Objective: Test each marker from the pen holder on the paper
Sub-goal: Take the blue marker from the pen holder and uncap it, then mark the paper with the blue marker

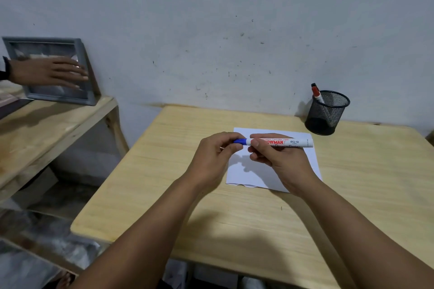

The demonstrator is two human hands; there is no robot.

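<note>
Blue-capped marker gripped in both hands; red marker upright in mesh holder.

A plain home workroom: scuffed bare wall, raw wooden table, rough wooden shelf.

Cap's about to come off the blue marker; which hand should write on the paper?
Right, probably. The right hand already grips the blue marker by its barrel above the paper; the left hand pinches only the cap end.

Two bare forearms, sleeveless to the frame edge, left hand and right hand ringless.
</note>
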